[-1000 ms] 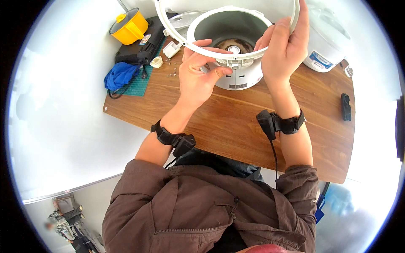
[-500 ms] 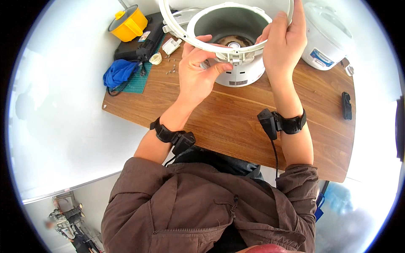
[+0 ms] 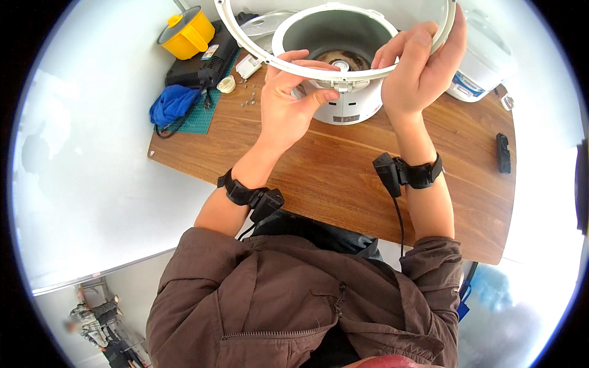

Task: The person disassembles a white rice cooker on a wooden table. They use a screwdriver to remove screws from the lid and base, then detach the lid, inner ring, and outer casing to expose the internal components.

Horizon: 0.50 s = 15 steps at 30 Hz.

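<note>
A white plastic ring (image 3: 362,75) is held up, tilted, over the front of a white rice cooker body (image 3: 368,105). My left hand (image 3: 283,109) grips the ring's near edge, thumb beside a small white latch (image 3: 342,87) and fingers behind the rim. On the ring's right side, my right hand (image 3: 417,76) is closed round the rim, with fingers reaching inside it. The cooker body stands without a lid, and its grey inside shows a stained bottom with a round white centre piece (image 3: 341,65). The far part of the ring lies outside the picture.
At left are a yellow pot (image 3: 190,35), a black case (image 3: 190,75), a blue cloth (image 3: 173,107) and a green mat (image 3: 197,121). White plastic parts (image 3: 248,66) and several screws (image 3: 248,100) lie nearby. At right stand another white appliance (image 3: 481,61) and a black object (image 3: 504,153).
The ring's right side has swung outward to the right, and my right hand has moved with it. My left hand stays nearly where it was, still gripping the near edge.
</note>
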Available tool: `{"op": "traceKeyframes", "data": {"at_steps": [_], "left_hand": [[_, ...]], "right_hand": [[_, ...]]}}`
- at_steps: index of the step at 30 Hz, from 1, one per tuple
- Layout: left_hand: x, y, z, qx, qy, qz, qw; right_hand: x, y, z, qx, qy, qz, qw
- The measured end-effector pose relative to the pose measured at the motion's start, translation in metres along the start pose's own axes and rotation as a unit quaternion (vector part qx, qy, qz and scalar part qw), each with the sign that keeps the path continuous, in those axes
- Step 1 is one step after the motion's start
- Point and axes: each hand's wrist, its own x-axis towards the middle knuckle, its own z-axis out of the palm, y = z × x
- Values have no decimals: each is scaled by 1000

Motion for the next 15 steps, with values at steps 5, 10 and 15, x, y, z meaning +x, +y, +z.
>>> {"op": "traceKeyframes", "data": {"at_steps": [5, 10, 15], "left_hand": [[2, 2, -1, 28, -9, 14, 999], [2, 1, 0, 22, -7, 29, 999], [3, 8, -1, -9, -4, 13, 1000]], "right_hand": [[6, -9, 1, 9, -24, -30, 999], [-3, -6, -1, 129, 16, 50, 990], [-6, -14, 4, 219, 52, 83, 971]]}}
